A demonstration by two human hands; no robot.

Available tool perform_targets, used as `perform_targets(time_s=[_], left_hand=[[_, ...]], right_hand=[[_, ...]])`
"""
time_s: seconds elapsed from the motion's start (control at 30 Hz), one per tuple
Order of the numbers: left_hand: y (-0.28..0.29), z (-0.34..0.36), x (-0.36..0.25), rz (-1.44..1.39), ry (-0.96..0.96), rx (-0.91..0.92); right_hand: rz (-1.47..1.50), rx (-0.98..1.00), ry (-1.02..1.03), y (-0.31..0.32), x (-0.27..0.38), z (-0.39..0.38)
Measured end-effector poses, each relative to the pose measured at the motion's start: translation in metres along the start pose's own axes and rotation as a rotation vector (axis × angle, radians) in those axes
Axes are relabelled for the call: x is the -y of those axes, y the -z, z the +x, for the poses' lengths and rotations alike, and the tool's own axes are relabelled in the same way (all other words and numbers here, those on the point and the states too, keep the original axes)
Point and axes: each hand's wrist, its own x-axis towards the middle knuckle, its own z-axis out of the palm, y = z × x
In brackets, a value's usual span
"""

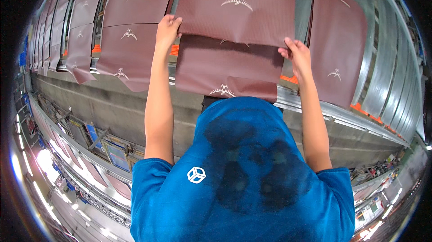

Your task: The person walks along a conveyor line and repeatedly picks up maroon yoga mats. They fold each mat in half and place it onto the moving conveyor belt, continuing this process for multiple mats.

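Both hands have a pinch on the same brown sheet: left hand has thumb and fingers closed on its left edge near the bottom corner, right hand nips the bottom right corner, though the fingertips underneath are partly hidden. It's on the slatted metal table straight ahead of the wearer, near edge raised and throwing a shadow on another brown piece below. Pinching near both corners probably keeps that floppy edge stretched straight, since one hand alone would likely let it sag. Lower piece pokes past the metal rail toward the blue shirt, front bit buckled. More brown sheets sit in columns off left, rounded brown panel on the right, spaced out presumably so nothing sticks or overlaps sideways.
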Motion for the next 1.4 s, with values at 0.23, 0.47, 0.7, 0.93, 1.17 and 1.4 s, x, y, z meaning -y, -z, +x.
perform_targets(time_s=[0.23,0.47,0.7,0.93,1.17,1.4], left_hand=[[0.024,-0.072,0.106,0.201,0.123,0.053],[0.000,-0.098,0.106,0.522,-0.130,-0.133],[-0.009,-0.079,0.116,0.194,0.040,-0.086],[-0.026,-0.074,0.078,0.373,-0.049,0.021],[-0.020,-0.143,-0.011,0.005,-0.302,0.040],[0.014,-0.210,0.045,-0.081,-0.245,0.064]], right_hand=[[-0.356,-0.043,0.027,0.026,-0.085,-0.050],[-0.719,-0.305,0.347,0.039,-0.150,-0.038],[-0.644,-0.418,0.382,0.010,-0.117,-0.056],[-0.875,-0.366,0.482,0.014,-0.098,-0.057],[-0.159,-0.053,0.150,0.041,-0.033,-0.099],[-0.162,-0.005,-0.054,0.061,-0.064,-0.174]])
